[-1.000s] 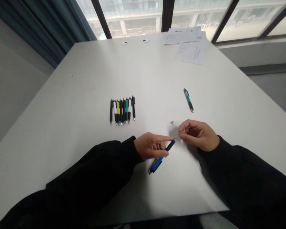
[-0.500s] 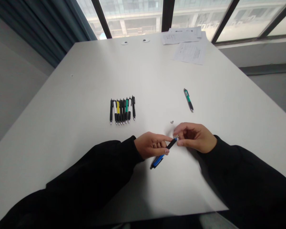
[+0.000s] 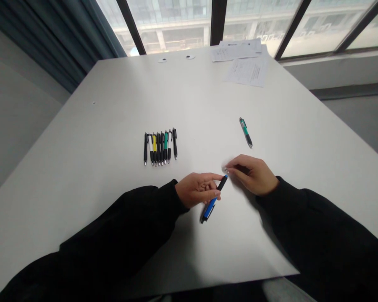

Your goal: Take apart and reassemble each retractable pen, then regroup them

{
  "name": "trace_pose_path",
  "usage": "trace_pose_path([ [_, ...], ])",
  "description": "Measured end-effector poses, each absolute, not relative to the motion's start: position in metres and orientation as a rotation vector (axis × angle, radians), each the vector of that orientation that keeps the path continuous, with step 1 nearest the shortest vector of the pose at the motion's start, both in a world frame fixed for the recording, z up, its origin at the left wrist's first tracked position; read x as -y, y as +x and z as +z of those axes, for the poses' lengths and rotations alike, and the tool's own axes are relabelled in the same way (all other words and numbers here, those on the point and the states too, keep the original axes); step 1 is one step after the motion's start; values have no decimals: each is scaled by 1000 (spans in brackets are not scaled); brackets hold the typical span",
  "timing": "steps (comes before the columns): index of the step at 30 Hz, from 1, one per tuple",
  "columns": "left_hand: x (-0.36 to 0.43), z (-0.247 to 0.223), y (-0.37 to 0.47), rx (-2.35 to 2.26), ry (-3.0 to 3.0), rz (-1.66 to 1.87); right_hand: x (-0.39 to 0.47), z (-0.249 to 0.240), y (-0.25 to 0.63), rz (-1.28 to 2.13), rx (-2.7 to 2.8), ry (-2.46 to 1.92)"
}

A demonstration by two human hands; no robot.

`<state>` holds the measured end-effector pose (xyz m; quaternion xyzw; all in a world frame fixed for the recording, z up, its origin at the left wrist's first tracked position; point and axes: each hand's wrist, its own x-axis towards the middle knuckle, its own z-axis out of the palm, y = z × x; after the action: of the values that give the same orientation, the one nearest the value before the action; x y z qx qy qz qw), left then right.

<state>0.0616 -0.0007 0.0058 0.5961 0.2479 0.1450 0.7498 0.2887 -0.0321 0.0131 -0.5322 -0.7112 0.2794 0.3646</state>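
My left hand [image 3: 199,189] is closed on a blue pen [image 3: 210,206] with a black grip, holding it slantwise with its clip end low and its front end toward my right hand. The front end shows a bit of blue and no silver cone. My right hand [image 3: 252,173] is closed in a pinch at the table surface, just beyond the pen's front end. Between its thumb and forefinger shows a small silver pen tip [image 3: 226,169], partly hidden by the fingers.
To the left, several pens [image 3: 159,149] lie side by side in a row, black, white, yellow and green. A green pen [image 3: 246,133] lies alone on the right. Paper sheets [image 3: 247,71] and two white oval pieces [image 3: 162,61] are at the table's far edge.
My right hand has moved away from the pen's front end to the small silver tip that lay on the table, and pinches it. The blue pen has turned slightly more upright in my left hand.
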Motion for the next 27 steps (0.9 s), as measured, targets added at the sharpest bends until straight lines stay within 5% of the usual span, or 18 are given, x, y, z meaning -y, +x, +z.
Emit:
trace_pose_path([
  [6, -2, 5, 59, -522, 1318, 284, 37, 15, 296, 1287, 1306, -1194],
  [27, -3, 13, 58, -557, 1313, 188, 42, 23, 293, 1370, 1476, -1213],
])
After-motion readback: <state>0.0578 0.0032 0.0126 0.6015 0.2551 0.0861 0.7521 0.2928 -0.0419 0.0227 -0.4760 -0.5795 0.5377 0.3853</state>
